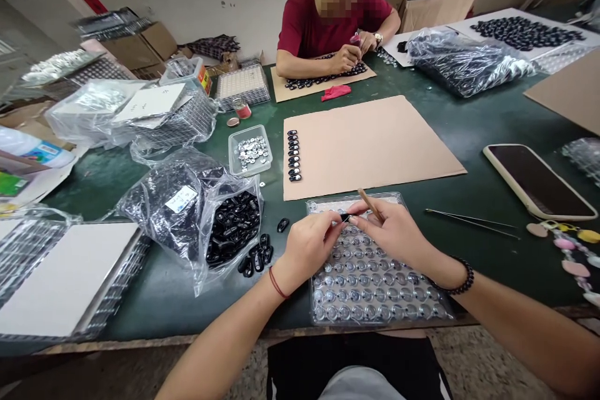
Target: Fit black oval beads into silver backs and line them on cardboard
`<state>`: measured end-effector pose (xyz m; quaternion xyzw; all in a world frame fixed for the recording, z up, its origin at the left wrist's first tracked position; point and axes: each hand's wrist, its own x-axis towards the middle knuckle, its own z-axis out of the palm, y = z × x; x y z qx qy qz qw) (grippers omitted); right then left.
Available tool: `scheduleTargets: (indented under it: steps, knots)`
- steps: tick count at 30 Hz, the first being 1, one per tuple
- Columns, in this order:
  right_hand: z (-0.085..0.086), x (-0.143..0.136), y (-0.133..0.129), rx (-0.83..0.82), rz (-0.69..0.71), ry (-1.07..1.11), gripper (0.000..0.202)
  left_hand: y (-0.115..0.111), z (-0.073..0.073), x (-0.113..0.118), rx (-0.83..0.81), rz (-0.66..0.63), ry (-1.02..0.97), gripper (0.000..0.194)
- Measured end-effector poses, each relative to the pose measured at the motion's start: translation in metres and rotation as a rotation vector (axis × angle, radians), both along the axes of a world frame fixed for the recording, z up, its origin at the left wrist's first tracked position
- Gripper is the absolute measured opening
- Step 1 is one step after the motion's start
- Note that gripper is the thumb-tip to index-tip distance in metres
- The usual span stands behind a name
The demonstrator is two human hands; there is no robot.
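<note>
Fingers of the left hand [307, 240] pinch a small black piece [345, 217]. The right hand [394, 231] grips a brown stick [370, 205], and its fingertips are at the black piece too. The piece is over the far part of a clear tray [394, 321], which has rows of round bits [355, 295]. The tray's near side is right by the front edge of the green tabletop [454, 115]. Just past its far side lies a flat cardboard sheet [370, 144]. A line of black pieces [294, 156] runs along the sheet's left edge, with lots of open room beside it. Green tabletop shows between the sheet and a phone [544, 178]. Tweezers [469, 223] lie to the right of the tray. To the left, loose black pieces [257, 257] lie by an open bag [171, 225]. Its white label [182, 199] has marks too small to read. A blue label [44, 151] at the far left is too blurry to read.
</note>
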<state>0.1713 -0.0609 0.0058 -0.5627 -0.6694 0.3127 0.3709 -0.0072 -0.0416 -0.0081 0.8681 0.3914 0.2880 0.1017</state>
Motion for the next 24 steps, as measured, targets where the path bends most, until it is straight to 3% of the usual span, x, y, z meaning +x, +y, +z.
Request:
scheduleTargets:
  steps: [10, 13, 16, 21, 24]
  knots:
    - [-0.0003, -0.0015, -0.0012, -0.028, -0.028, 0.032, 0.017, -0.0034, 0.0068, 0.0048, -0.364, 0.015, -0.170, 0.013]
    - [0.0000, -0.0012, -0.0011, -0.046, -0.030, 0.050, 0.018, -0.0042, 0.0076, 0.0047, -0.374, 0.043, -0.183, 0.015]
    - [0.0000, -0.0011, -0.0012, -0.062, -0.040, 0.046, 0.019, -0.0042, 0.0063, 0.0033, -0.219, 0.053, -0.079, 0.019]
    - [0.0001, -0.0027, -0.0012, -0.092, -0.004, 0.029, 0.018, -0.0006, 0.0030, 0.0012, 0.246, -0.008, 0.173, 0.020]
    - [0.0003, -0.0029, 0.0001, -0.117, 0.022, 0.065, 0.018, 0.0027, 0.0036, -0.0003, 0.361, -0.061, 0.275, 0.016]
